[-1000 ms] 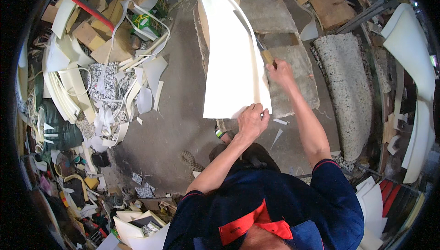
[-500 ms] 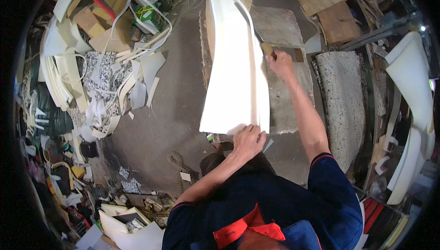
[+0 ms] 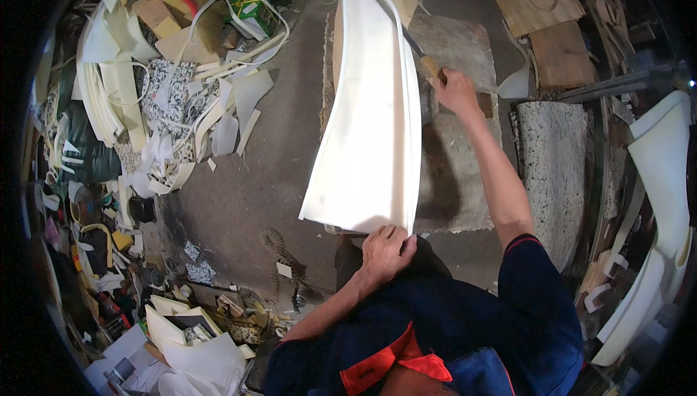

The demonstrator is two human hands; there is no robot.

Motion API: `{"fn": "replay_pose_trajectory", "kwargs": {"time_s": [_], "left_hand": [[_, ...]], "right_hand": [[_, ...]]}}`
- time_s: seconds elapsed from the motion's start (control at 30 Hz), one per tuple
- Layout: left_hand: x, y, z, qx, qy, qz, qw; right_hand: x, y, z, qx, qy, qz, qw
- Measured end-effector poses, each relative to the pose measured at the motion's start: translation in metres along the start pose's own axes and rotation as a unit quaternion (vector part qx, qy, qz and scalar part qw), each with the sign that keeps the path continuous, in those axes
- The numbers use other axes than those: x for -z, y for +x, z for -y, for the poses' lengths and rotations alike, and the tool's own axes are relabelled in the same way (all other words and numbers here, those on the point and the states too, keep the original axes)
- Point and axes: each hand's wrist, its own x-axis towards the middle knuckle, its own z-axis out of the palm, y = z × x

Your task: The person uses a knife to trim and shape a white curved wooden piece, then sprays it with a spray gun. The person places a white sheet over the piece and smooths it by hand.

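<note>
White foam forms the long curved piece [image 3: 367,113] that lies over the worn grey tabletop [image 3: 461,178], directly ahead of the person. Its narrow rounded end points far; its broad end faces near, and the near left corner extends past the tabletop's left edge in this view. A raised rim follows the far end and the right side.

Left hand [image 3: 386,256]: positioned at the near edge of the piece, close to the near right corner. The fingers are bent and touch the edge, with the thumb toward the right. Whether the hand pinches the foam or only presses against it cannot be told.

Right hand [image 3: 456,92]: positioned right of the piece and just beside its right edge, farther out than the left hand. The fingers are closed around the wooden handle of a knife [image 3: 430,65]. The blade points far and left across the right rim, near the narrow end; its depth in the foam cannot be told.

Relative position: the piece extends far from the left hand and lies left of the right hand.

Surroundings: a speckled foam sheet [image 3: 553,178] stands right of the tabletop; a scrap pile [image 3: 167,98] lies to the left.
</note>
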Motion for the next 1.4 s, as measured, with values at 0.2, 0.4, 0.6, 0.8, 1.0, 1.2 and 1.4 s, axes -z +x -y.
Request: {"fn": "replay_pose_trajectory", "kwargs": {"time_s": [0.2,0.4,0.6,0.8,1.0,1.2,1.4], "left_hand": [[-0.006,-0.004,-0.004,-0.002,0.006,-0.026,1.0],[-0.006,-0.007,-0.004,-0.002,-0.009,-0.043,0.999],[-0.001,-0.015,-0.01,0.051,0.009,-0.033,0.998],[0.005,-0.025,-0.003,0.071,-0.016,-0.058,0.996],[0.039,-0.037,0.029,0.157,-0.077,-0.111,0.978],[0.079,0.002,0.06,0.039,0.028,-0.181,0.982],[0.138,0.095,0.116,0.278,-0.114,-0.087,0.95]], "right_hand": [[0.003,0.038,0.007,0.038,-0.026,0.009,0.999],[0.007,0.029,-0.005,0.021,-0.039,0.019,0.999],[0.005,0.074,0.001,0.083,-0.069,-0.008,0.994],[0.031,0.038,-0.046,0.099,-0.046,-0.008,0.994],[0.046,-0.041,-0.082,-0.056,0.097,-0.102,0.988],[0.01,-0.059,-0.074,-0.085,0.208,-0.044,0.973],[-0.041,-0.065,-0.02,-0.09,0.269,-0.053,0.958]]}}
